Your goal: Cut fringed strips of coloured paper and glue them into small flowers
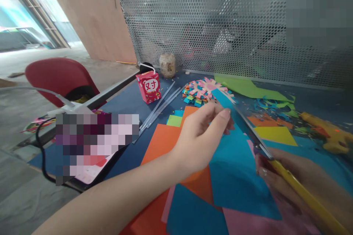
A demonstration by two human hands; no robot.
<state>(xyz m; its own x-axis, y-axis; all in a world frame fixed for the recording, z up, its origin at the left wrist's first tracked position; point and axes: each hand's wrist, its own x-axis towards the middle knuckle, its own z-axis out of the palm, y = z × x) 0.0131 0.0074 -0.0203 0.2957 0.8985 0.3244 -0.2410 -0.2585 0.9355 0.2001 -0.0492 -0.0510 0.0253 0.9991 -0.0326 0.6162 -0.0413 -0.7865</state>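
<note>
My left hand (pixel 202 132) is closed in a pinch over the stacked paper, holding a narrow blue paper strip (pixel 223 98) that sticks up past the fingertips. In my right hand (pixel 286 176) is a yellow-handled utility knife (pixel 292 183), its long metal blade pointing up and left beside the strip. Whether the blade touches the strip I cannot tell. Under both hands lie blue paper sheets (pixel 237 176), with orange paper (pixel 162 139) to the left and pink paper (pixel 248 224) below. Just beyond my left hand are layered paper flowers (pixel 202 90) with fringed pink, blue and orange petals.
A red drink carton (pixel 149 87), clear glue sticks (pixel 162 106) and a glass jar (pixel 167 65) stand or lie toward the back left. A phone (pixel 93 169) leans at left. Green paper (pixel 253 90), a yellow sheet (pixel 275 136) and a yellow glue gun (pixel 336 136) are right.
</note>
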